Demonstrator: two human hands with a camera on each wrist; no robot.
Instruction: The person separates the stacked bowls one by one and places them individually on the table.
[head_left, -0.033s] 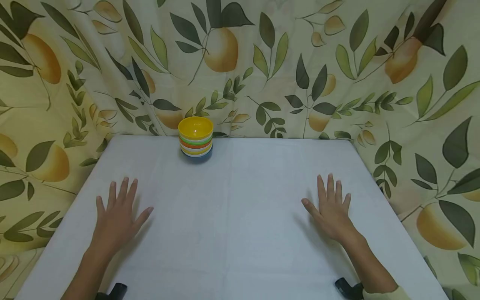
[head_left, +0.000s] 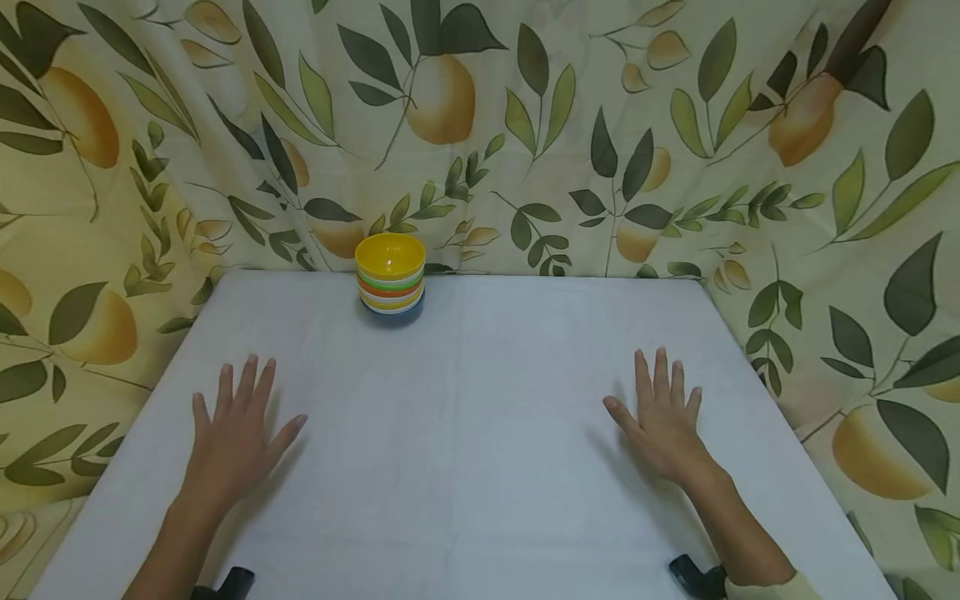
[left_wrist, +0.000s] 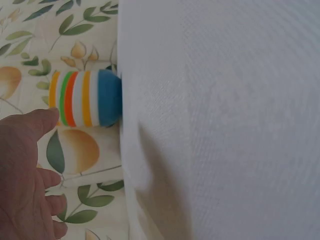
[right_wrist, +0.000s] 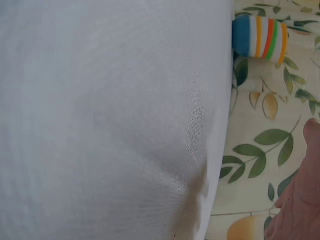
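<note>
A stack of nested bowls [head_left: 390,275] stands upright near the back edge of the table, left of the middle. Yellow is on top and blue at the bottom, with white, green and orange rims between. My left hand [head_left: 231,442], fingers spread, is over the left side of the table, nearer to me than the stack. On the right side, my right hand [head_left: 666,429] also has its fingers spread and holds nothing. Both hands are apart from the bowls. The left wrist view shows the striped stack [left_wrist: 85,97] beyond the left thumb.
A white cloth [head_left: 450,433] covers the table. Behind and beside it hangs a curtain [head_left: 555,167] printed with fruit and leaves. Dark wrist-mounted pieces [head_left: 236,583] show by both forearms at the bottom of the head view.
</note>
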